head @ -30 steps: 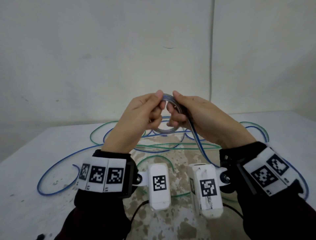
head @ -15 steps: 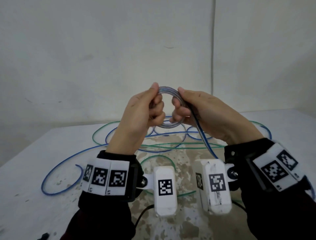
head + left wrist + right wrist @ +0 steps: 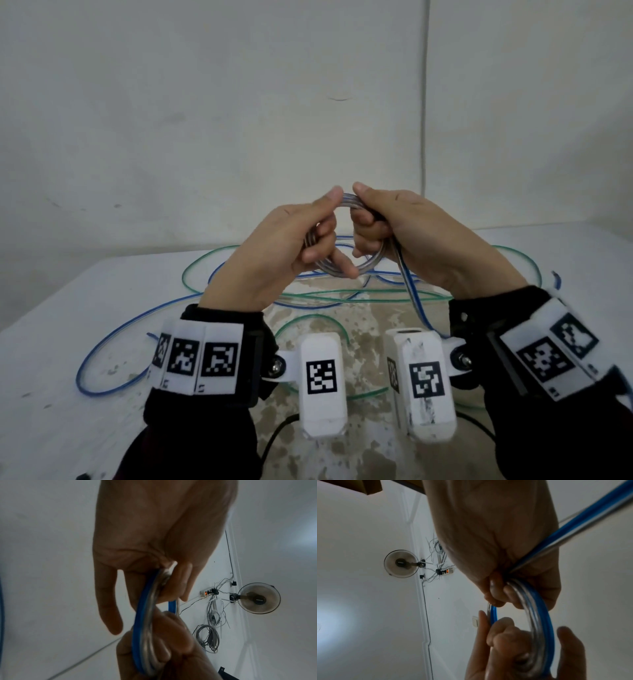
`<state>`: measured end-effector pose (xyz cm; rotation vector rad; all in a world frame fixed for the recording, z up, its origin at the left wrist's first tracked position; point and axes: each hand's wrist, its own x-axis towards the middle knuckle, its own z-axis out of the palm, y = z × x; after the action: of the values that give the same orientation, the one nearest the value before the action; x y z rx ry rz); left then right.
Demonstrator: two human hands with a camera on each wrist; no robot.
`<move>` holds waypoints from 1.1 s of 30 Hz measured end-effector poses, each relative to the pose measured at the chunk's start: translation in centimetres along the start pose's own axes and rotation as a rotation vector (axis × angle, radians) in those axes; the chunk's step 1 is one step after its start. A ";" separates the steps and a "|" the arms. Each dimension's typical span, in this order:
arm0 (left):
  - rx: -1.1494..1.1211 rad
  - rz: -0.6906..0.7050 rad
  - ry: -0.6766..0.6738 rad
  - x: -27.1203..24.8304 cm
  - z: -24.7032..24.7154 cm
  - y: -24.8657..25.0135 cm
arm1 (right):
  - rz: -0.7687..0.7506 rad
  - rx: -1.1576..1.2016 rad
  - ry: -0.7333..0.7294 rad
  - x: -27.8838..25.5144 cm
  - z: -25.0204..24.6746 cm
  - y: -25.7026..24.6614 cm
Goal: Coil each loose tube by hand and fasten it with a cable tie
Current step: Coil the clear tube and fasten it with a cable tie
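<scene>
Both hands hold a small coil of clear tube with a blue stripe point(image 3: 371, 264) up above the table. My left hand point(image 3: 318, 236) grips the coil's left side, thumb on top and fingers curled through the ring. My right hand point(image 3: 368, 222) grips the right side, thumb on top. The uncoiled tail point(image 3: 412, 298) runs from under my right palm down to the table. In the left wrist view the coil point(image 3: 145, 628) passes between both hands' fingers. In the right wrist view the coil point(image 3: 539, 622) curves from my right fingers to the left hand, and the tail point(image 3: 582, 524) leaves up right.
Loose blue tube point(image 3: 113, 342) and green tube point(image 3: 342, 294) sprawl in loops over the white table point(image 3: 68, 411), whose middle is stained. A white wall stands close behind. A black cable point(image 3: 277, 435) lies near the table's front edge.
The two hands have drawn closer together on the coil and shifted their grip round it. The thumbs now nearly meet on top of the ring.
</scene>
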<state>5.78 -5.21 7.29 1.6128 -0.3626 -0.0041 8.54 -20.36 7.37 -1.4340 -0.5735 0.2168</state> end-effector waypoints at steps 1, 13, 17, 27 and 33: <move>-0.024 0.017 -0.009 0.0 0.0 -0.1 | -0.005 -0.020 0.010 0.0 0.1 0.0; -0.212 0.119 0.085 0.1 -0.2 0.2 | -0.033 0.083 -0.038 -0.1 0.1 -0.3; -0.057 0.128 0.048 -0.4 -0.1 0.2 | -0.029 0.010 -0.039 -0.1 0.5 -0.2; -0.071 0.163 0.027 -0.4 0.2 0.1 | -0.025 0.051 -0.063 -0.4 0.2 -0.6; -0.229 0.275 0.156 0.0 -0.3 0.3 | -0.075 0.112 -0.085 -0.4 0.6 -0.8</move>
<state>5.74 -4.95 7.63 1.3174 -0.4434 0.2784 7.81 -20.16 8.04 -1.2971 -0.6733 0.2475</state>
